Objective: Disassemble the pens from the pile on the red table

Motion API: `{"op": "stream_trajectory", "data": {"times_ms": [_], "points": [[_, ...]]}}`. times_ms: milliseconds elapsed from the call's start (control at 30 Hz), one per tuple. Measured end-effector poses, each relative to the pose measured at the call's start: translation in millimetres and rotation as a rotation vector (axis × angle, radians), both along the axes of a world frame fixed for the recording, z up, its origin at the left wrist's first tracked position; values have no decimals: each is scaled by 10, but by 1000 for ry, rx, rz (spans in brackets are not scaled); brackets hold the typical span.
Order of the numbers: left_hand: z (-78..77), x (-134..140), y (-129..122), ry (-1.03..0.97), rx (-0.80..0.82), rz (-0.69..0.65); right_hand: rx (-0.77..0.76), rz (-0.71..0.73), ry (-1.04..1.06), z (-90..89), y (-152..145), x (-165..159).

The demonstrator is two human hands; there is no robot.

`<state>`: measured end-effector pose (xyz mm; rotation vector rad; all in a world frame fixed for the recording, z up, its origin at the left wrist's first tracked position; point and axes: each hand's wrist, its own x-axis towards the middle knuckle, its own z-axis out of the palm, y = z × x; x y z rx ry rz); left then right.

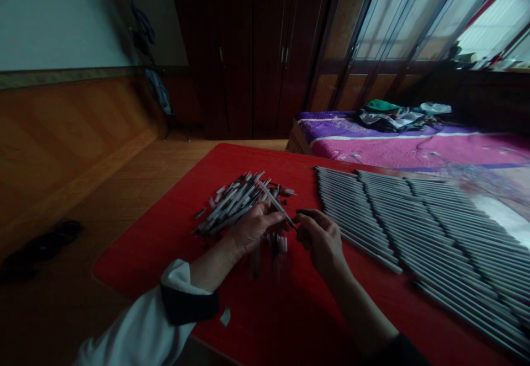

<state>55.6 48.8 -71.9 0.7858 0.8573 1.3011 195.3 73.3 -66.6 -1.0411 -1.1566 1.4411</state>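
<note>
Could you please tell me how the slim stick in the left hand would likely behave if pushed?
The slim stick is probably light, being so thin. It looks stiff, since it runs straight beyond the left hand. Its narrow shape suggests it might roll on the red table.

Dim room; daylight from a window at far right. Before me, a red table, corners rounded. Past its far edge I see a dark wood wardrobe with slim handles; toward that edge's right end, a bed, purple-and-pink cover. Beyond the far left corner: coat stand, pale wall above orange panelling. Wooden floor along the left edge.
</note>
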Motion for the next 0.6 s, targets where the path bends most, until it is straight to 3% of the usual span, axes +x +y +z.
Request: {"op": "stream_trajectory", "data": {"times_ms": [133, 233, 367, 600], "points": [[-30, 61, -27, -52, -37, -88, -107, -26, 234, -24, 29, 17], [-44, 51, -7, -222, -102, -26, -102, 11, 333, -22, 48, 30], [-47, 46, 24, -415, -193, 116, 38, 37, 193, -28, -11, 8], [-49, 91, -4, -400, -188, 64, 259, 5, -19, -53, -78, -29]]}}
